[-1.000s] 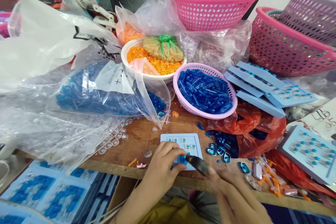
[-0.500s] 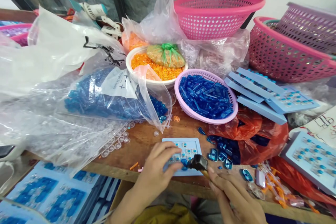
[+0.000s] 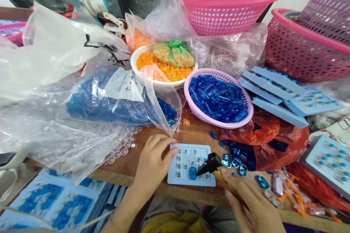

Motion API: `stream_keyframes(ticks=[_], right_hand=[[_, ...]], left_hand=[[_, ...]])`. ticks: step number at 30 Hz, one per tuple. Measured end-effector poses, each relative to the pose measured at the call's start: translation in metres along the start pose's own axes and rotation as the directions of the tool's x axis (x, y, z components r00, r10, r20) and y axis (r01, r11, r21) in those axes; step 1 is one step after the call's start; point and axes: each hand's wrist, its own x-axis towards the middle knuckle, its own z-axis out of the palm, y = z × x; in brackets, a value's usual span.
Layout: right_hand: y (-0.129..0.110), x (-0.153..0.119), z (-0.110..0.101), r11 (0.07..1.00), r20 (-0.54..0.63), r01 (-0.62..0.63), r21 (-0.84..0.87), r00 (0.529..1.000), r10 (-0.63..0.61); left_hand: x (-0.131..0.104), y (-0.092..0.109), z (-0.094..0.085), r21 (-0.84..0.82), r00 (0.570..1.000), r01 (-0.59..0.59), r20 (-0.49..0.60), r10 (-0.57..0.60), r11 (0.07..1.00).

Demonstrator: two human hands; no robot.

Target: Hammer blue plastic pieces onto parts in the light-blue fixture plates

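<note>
- Light-blue panel [image 3: 191, 182]: flat on wooden table [image 3: 147, 134], between the two hands, bearing small clear pieces with blue centres.
- Left hand [image 3: 155, 162]: at panel's upper left corner; fingers loosely curved, thumb and index apart. Contact with the panel: cannot tell.
- Blue cap [image 3: 193, 173]: on panel's lower middle, right of and below left thumb, clear of it.
- Right hand [image 3: 247, 198]: closed round handle of hammer [image 3: 212, 163], right of panel.
- Hammer's dark narrow end: just beside cap's right edge; touching or not, cannot tell.
</note>
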Motion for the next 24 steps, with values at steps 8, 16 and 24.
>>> stream_keyframes(ticks=[8,16,24], right_hand=[[-0.001,0.002,-0.008,0.999,-0.133,-0.045,0.014,0.99,0.047],[-0.019,0.031,0.014,0.999,-0.186,-0.042,0.006,0.982,0.043],[-0.018,0.036,0.017,0.997,-0.192,-0.077,0.031,0.978,0.081]], left_hand=[[0.002,0.014,0.022,0.092,0.987,-0.043,0.161,0.028,0.995],[0.002,0.009,0.024,0.018,0.984,-0.024,0.175,0.021,1.0],[0.0,0.007,0.025,0.005,0.99,-0.038,0.139,0.037,0.999]])
